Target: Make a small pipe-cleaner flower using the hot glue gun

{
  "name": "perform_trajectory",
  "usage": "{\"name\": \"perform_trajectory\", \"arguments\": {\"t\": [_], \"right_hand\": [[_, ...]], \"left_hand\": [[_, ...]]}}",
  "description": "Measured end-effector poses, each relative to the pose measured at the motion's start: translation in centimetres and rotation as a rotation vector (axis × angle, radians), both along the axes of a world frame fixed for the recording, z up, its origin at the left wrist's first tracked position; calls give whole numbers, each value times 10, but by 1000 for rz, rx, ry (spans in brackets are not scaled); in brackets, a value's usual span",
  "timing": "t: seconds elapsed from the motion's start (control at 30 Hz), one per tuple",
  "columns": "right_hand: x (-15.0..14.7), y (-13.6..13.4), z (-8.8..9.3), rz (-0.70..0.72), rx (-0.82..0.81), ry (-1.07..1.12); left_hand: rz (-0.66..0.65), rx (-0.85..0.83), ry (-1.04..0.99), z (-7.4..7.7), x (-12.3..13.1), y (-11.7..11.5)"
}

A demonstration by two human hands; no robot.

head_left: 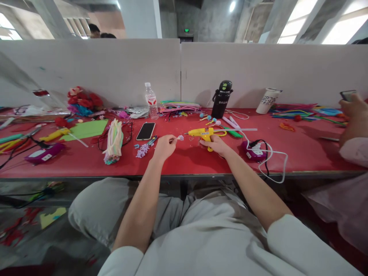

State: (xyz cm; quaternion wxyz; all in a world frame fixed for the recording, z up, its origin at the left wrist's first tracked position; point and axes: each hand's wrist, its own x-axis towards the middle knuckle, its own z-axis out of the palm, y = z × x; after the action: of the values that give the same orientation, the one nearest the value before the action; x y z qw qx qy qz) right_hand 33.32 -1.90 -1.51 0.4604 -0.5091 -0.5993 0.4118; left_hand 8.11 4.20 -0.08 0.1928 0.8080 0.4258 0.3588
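Over the red table (pixel 184 165), my right hand (pixel 216 145) is wrapped round a yellow hot glue gun (pixel 201 133), its nozzle aimed left. A clear glue stick (pixel 244 129) pokes out of the gun's back. Between thumb and fingertips, my left hand (pixel 166 146) pinches a small pale purple piece (pixel 180 137), a short gap from the nozzle. Left of that hand lies a pile of small purple pieces (pixel 142 151), beside small scissors or clippers (pixel 152 140) that I cannot make out clearly. A phone (pixel 146 131) rests behind the pile.
Pipe cleaner bundle (pixel 114 140) stands at left, near a purple power strip (pixel 44 153). A plastic bottle (pixel 151 100), black flask (pixel 221 99) and paper cup (pixel 268 101) line the back. Another purple socket (pixel 255 151) with cables sits right. A co-worker's hand (pixel 354 109) holds a phone.
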Motion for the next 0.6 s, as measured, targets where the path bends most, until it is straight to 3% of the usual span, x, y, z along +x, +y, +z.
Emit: {"name": "perform_trajectory", "arguments": {"t": [0.33,0.6], "right_hand": [[-3,-6,7,50,-37,-145],[-2,-3,0,56,-42,-184]], "left_hand": [[25,-46,27,3,1,-2],[21,-23,34,2,1,-2]]}}
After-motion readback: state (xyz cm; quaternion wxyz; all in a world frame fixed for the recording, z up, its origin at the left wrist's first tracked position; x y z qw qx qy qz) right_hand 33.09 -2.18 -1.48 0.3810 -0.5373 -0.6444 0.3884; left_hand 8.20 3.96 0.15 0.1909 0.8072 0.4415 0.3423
